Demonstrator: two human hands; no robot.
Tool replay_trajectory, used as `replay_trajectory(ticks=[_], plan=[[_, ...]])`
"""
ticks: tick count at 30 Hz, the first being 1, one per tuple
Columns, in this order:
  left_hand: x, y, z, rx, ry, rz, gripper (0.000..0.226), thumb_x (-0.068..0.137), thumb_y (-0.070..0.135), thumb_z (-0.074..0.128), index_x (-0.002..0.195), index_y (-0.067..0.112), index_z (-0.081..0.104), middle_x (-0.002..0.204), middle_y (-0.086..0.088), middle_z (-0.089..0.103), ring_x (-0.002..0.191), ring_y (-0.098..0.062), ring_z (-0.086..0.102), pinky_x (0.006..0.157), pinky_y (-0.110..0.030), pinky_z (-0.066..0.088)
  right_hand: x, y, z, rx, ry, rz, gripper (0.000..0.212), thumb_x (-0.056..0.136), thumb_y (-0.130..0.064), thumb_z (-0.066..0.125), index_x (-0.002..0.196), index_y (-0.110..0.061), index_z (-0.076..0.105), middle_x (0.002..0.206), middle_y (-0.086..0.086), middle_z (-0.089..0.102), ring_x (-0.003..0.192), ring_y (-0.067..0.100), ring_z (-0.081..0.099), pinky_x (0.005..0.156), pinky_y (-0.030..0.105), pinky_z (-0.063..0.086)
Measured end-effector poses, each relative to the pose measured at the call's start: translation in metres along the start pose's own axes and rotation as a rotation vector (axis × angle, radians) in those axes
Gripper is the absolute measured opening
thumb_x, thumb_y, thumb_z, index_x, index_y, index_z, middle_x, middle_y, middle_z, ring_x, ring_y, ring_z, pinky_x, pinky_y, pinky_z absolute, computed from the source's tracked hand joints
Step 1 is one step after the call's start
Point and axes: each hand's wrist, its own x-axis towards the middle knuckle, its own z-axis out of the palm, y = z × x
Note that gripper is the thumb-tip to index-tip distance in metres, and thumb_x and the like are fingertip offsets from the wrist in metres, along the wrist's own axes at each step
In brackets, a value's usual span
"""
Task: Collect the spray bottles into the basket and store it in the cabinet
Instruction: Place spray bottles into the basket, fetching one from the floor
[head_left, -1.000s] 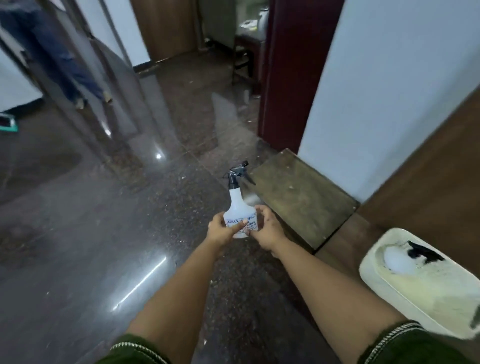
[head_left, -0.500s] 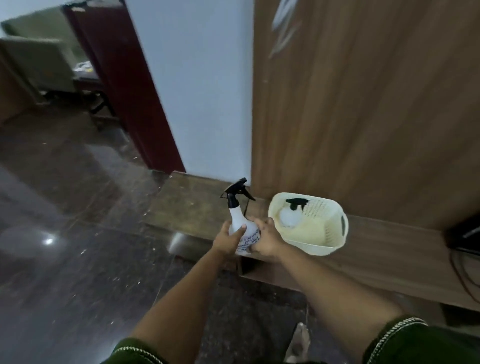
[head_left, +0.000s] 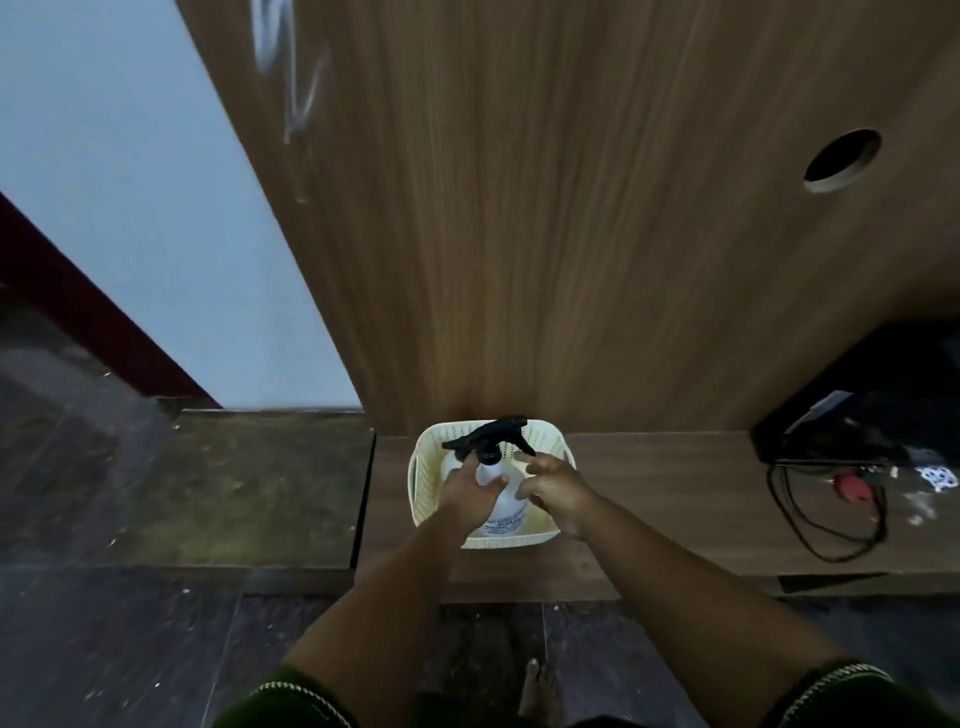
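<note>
A cream plastic basket (head_left: 423, 486) stands on a low wooden shelf against a tall wood panel. A white spray bottle (head_left: 501, 512) with a black trigger head sits inside the basket. My left hand (head_left: 470, 491) grips the bottle's neck and upper body. My right hand (head_left: 553, 491) hovers beside the bottle over the basket, fingers spread and relaxed, holding nothing. Another black trigger head (head_left: 498, 431) shows at the basket's far side, its bottle hidden.
The wooden shelf (head_left: 670, 499) runs right to a black device with cables (head_left: 831, 499). A dark stone step (head_left: 234, 483) lies left of the basket. The wood panel (head_left: 571, 208) has a round hole. My bare foot (head_left: 535, 691) stands on the dark floor.
I stepped up to the basket and lowered the bottle into it. My right hand has come off the bottle; my left still holds it.
</note>
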Motion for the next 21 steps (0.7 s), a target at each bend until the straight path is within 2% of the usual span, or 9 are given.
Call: replay_trajectory(ticks=[3,5,7,9,12,14,17,18,21], plan=[[0.015,0.008,0.014,0.097,0.027,-0.026,0.063,0.090,0.043,0.058,0.145,0.021,0.037,0.146,-0.014,0.043,0.132,-0.032,0.043,0.105,-0.035,0.037,0.007,-0.015,-0.026,0.470,-0.066,0.103,0.044,0.081,0.006,0.046,0.115,-0.019,0.057,0.108,0.006,0.054,0.099,0.019,0.053,0.085,0.031,0.049],[0.021,0.008,0.022,0.235,0.036,0.011,0.060,0.090,0.046,0.057,0.143,0.024,0.039,0.149,-0.013,0.037,0.136,-0.032,0.039,0.110,-0.036,0.033,0.010,-0.022,-0.037,0.657,-0.135,0.143,0.027,0.085,-0.008,0.052,0.108,-0.018,0.063,0.103,0.006,0.055,0.095,0.022,0.058,0.092,0.036,0.049],[0.031,0.009,0.028,0.280,0.007,0.021,0.056,0.090,0.048,0.055,0.140,0.025,0.043,0.150,-0.015,0.033,0.137,-0.034,0.036,0.111,-0.039,0.033,0.020,-0.025,-0.042,0.622,-0.129,0.149,0.018,0.086,-0.025,0.064,0.102,-0.017,0.067,0.101,0.006,0.056,0.092,0.021,0.059,0.096,0.037,0.050],[0.044,0.012,0.031,0.272,-0.044,0.007,0.055,0.090,0.047,0.055,0.137,0.022,0.046,0.146,-0.017,0.037,0.134,-0.034,0.040,0.109,-0.039,0.037,0.031,-0.025,-0.042,0.501,-0.076,0.129,0.028,0.083,-0.033,0.070,0.102,-0.013,0.068,0.098,0.004,0.060,0.091,0.016,0.060,0.099,0.034,0.050],[0.057,0.018,0.029,0.172,-0.142,0.003,0.051,0.090,0.042,0.058,0.134,0.016,0.051,0.128,-0.016,0.059,0.115,-0.030,0.057,0.097,-0.039,0.047,0.047,-0.021,-0.041,0.439,0.008,0.082,0.032,0.084,-0.029,0.070,0.105,-0.006,0.069,0.095,0.002,0.068,0.091,0.011,0.063,0.093,0.027,0.053],[0.063,0.021,0.026,0.088,-0.191,-0.020,0.048,0.088,0.039,0.061,0.130,0.016,0.054,0.115,-0.009,0.067,0.105,-0.026,0.062,0.090,-0.038,0.051,0.056,-0.020,-0.039,0.411,0.063,0.065,0.034,0.084,-0.029,0.071,0.104,-0.002,0.069,0.098,0.005,0.071,0.095,0.013,0.066,0.087,0.024,0.054],[0.069,0.022,0.019,-0.110,-0.250,-0.093,0.043,0.085,0.033,0.068,0.121,0.011,0.060,0.087,-0.002,0.064,0.077,-0.016,0.060,0.071,-0.030,0.048,0.069,-0.023,-0.035,0.350,0.090,0.036,0.031,0.080,-0.033,0.074,0.092,-0.004,0.071,0.096,0.008,0.072,0.095,0.014,0.067,0.086,0.024,0.054],[0.072,0.022,0.017,-0.208,-0.286,-0.124,0.041,0.085,0.028,0.070,0.120,0.010,0.059,0.084,-0.001,0.061,0.074,-0.015,0.056,0.070,-0.028,0.046,0.073,-0.024,-0.034,0.332,0.093,0.032,0.027,0.079,-0.030,0.075,0.088,-0.006,0.071,0.095,0.009,0.072,0.095,0.015,0.067,0.086,0.024,0.053],[0.080,0.023,0.010,-0.499,-0.427,-0.211,0.036,0.087,0.018,0.067,0.122,0.015,0.057,0.102,-0.001,0.062,0.088,-0.018,0.057,0.081,-0.027,0.048,0.079,-0.022,-0.034,0.260,0.108,-0.011,0.009,0.073,-0.011,0.080,0.076,-0.007,0.073,0.085,0.013,0.073,0.084,0.021,0.068,0.076,0.025,0.054]])
